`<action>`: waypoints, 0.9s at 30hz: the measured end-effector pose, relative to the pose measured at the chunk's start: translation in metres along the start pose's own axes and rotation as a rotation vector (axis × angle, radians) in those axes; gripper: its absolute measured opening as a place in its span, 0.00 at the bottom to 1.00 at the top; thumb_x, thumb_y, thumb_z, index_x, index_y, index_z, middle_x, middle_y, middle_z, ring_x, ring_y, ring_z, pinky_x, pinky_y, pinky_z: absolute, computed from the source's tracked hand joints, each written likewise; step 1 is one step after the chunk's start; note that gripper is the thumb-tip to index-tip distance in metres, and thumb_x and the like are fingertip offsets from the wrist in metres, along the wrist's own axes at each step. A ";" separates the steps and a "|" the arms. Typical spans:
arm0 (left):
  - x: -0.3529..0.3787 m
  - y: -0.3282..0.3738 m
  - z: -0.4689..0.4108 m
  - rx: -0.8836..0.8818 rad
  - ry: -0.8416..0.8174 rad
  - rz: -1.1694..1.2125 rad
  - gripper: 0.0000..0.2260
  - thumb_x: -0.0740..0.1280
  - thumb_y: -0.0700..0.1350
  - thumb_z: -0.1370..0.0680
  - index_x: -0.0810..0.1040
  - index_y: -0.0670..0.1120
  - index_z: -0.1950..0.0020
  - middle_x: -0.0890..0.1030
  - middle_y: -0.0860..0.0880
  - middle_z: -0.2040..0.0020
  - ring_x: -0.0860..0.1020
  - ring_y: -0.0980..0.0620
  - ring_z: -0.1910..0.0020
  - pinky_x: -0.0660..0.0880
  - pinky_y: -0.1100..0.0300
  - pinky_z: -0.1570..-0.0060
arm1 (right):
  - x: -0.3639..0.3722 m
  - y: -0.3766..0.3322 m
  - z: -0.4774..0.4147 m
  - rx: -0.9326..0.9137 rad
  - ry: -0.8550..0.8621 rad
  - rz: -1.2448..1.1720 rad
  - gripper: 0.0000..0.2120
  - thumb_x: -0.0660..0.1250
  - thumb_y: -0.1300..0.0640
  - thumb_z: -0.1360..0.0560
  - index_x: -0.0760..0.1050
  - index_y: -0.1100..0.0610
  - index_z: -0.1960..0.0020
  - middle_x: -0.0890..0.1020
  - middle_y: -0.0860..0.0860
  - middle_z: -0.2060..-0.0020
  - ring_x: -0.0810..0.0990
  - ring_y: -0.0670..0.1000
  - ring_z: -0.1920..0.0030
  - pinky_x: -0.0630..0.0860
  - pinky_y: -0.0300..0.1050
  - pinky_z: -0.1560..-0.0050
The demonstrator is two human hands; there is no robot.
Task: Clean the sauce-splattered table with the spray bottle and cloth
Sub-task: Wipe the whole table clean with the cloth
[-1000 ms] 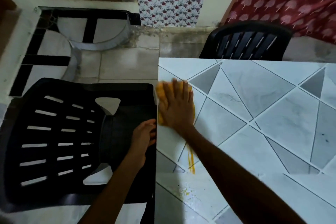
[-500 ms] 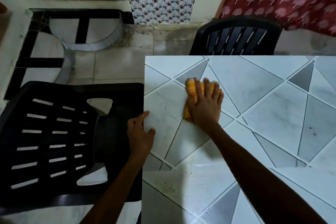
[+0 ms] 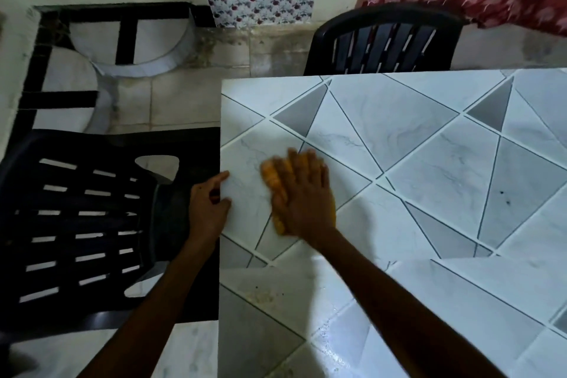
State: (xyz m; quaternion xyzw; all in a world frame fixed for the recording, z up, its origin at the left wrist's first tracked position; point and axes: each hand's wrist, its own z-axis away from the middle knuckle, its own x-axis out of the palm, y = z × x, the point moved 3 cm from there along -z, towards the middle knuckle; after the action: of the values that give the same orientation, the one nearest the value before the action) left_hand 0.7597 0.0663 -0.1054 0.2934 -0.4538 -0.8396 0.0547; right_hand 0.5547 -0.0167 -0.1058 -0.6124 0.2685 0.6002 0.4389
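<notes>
So the right hand, fingers straight, presses the yellow cloth onto the grey-white tiled surface near its left edge. The left hand grips that edge, with a black slatted plastic chair just beside it. Open tile runs off to the right.

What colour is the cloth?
Yellow-orange; the cloth shows best in the head view.
</notes>
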 end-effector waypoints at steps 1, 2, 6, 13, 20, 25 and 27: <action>-0.001 -0.001 -0.001 -0.002 0.012 -0.003 0.27 0.69 0.32 0.26 0.76 0.55 0.32 0.75 0.42 0.35 0.79 0.48 0.42 0.78 0.49 0.40 | -0.006 0.022 -0.012 0.092 0.021 0.014 0.35 0.54 0.36 0.22 0.53 0.44 0.18 0.55 0.52 0.17 0.50 0.65 0.19 0.52 0.66 0.22; 0.000 -0.002 -0.002 0.001 0.029 -0.008 0.26 0.69 0.32 0.26 0.77 0.54 0.32 0.75 0.41 0.35 0.78 0.47 0.42 0.78 0.49 0.39 | -0.010 0.043 -0.013 0.174 0.048 0.023 0.35 0.54 0.36 0.23 0.53 0.44 0.18 0.56 0.52 0.18 0.51 0.65 0.19 0.52 0.66 0.22; 0.012 0.008 0.016 0.043 0.115 -0.026 0.23 0.71 0.35 0.25 0.76 0.48 0.31 0.71 0.42 0.34 0.74 0.47 0.38 0.73 0.52 0.34 | -0.019 0.079 0.065 0.327 0.097 0.067 0.35 0.57 0.38 0.21 0.54 0.47 0.18 0.56 0.55 0.18 0.52 0.66 0.20 0.53 0.65 0.22; 0.034 0.016 0.059 0.417 0.178 -0.577 0.21 0.67 0.40 0.24 0.74 0.48 0.30 0.72 0.44 0.30 0.68 0.41 0.30 0.66 0.43 0.31 | 0.005 -0.028 0.112 -0.123 -0.030 -0.034 0.32 0.51 0.40 0.17 0.49 0.48 0.17 0.50 0.56 0.17 0.42 0.65 0.18 0.49 0.69 0.22; 0.049 0.010 0.071 0.635 0.048 -0.692 0.22 0.61 0.52 0.20 0.71 0.47 0.28 0.69 0.44 0.26 0.64 0.41 0.25 0.63 0.45 0.28 | -0.024 0.108 0.038 0.268 0.094 0.023 0.35 0.55 0.36 0.22 0.54 0.44 0.18 0.58 0.51 0.18 0.52 0.64 0.19 0.52 0.64 0.21; 0.075 0.007 0.084 0.614 -0.078 -0.751 0.28 0.60 0.59 0.22 0.67 0.47 0.24 0.65 0.43 0.23 0.61 0.41 0.24 0.61 0.43 0.27 | -0.017 0.105 0.159 0.314 0.032 0.078 0.34 0.54 0.40 0.21 0.53 0.48 0.17 0.52 0.56 0.17 0.48 0.67 0.19 0.50 0.67 0.22; 0.078 0.007 0.086 0.577 -0.078 -0.750 0.30 0.59 0.60 0.22 0.66 0.47 0.24 0.63 0.43 0.22 0.60 0.40 0.23 0.61 0.41 0.27 | -0.005 0.059 0.190 0.140 -0.014 0.036 0.34 0.55 0.41 0.20 0.52 0.47 0.17 0.52 0.57 0.17 0.46 0.67 0.19 0.50 0.69 0.22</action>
State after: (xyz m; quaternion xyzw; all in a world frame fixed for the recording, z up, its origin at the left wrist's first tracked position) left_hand 0.6481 0.0974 -0.0989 0.4085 -0.5328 -0.6516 -0.3531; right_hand 0.4086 0.1180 -0.0937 -0.5711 0.3176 0.5922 0.4715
